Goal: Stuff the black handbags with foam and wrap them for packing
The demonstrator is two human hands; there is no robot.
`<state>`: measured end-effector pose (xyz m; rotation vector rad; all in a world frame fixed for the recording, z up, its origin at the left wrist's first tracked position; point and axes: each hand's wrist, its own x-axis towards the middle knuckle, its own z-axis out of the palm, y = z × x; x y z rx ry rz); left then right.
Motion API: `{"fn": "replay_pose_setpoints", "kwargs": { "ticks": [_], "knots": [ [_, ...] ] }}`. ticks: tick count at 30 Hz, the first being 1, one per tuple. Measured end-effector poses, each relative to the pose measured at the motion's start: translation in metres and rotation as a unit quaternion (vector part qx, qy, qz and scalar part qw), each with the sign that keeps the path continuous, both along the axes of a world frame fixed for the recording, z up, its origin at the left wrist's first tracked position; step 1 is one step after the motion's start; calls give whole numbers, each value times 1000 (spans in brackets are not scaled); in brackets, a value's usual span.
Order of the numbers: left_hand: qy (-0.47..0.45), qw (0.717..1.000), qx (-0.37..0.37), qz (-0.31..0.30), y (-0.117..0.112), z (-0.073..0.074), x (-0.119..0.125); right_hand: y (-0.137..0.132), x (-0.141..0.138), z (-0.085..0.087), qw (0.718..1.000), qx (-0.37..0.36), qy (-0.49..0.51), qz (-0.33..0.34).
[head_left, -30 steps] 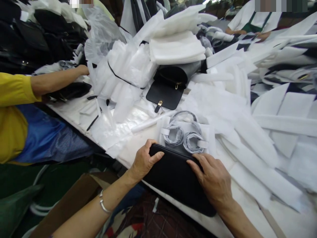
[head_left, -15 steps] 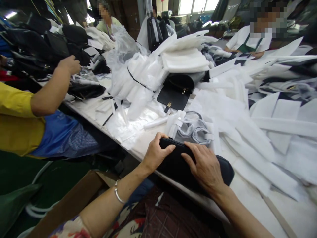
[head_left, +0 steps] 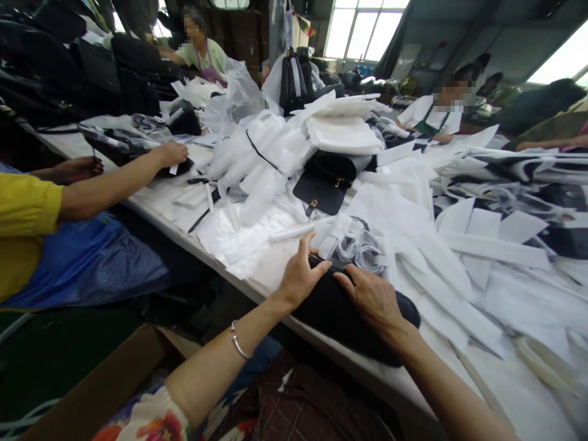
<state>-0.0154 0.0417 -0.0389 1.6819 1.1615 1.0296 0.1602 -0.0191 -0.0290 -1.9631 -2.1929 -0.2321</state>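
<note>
A black bag (head_left: 333, 309) lies tilted at the table's front edge between my two hands. My left hand (head_left: 301, 272) grips its upper left rim, thumb on the near side and the fingers partly hidden behind it. My right hand (head_left: 374, 300) is wrapped over the upper edge farther right, fingers curled round it. Just beyond the bag sits a bundle of grey wrapped straps (head_left: 361, 245). Behind that, a black flap bag (head_left: 321, 187) with gold-coloured hardware rests partly under white foam sheets (head_left: 342, 131).
White padding pieces (head_left: 487, 245) cover the right side of the table (head_left: 211, 260). A worker in a yellow sleeve (head_left: 34, 196) reaches in from the left. Black bags (head_left: 105, 67) are heaped at the back left. A cardboard box (head_left: 124, 367) stands below the table edge.
My head view has shifted, showing more of the windows. My left index finger has lifted from the bag's rim. The yellow-sleeved worker's arm has moved lower and to the right.
</note>
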Motion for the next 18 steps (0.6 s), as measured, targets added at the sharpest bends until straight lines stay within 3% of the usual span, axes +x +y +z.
{"fn": "replay_pose_setpoints", "kwargs": {
  "ticks": [3,7,10,13,15,18],
  "knots": [
    [56,997,57,9,-1,-8,2,1,-1,-7,1000,20,-5,13],
    [150,987,54,-31,8,-14,6,3,0,-21,993,95,34,53],
    [99,993,54,-34,11,-14,4,-2,1,-22,978,135,128,91],
    [-21,999,47,-2,7,-13,-7,-19,13,-6,962,168,192,97],
    [-88,996,15,6,4,-11,-16,-30,36,6,960,196,195,36],
    [-150,985,-74,-43,5,-7,-26,-37,89,7,964,178,147,-130]
  ]
}}
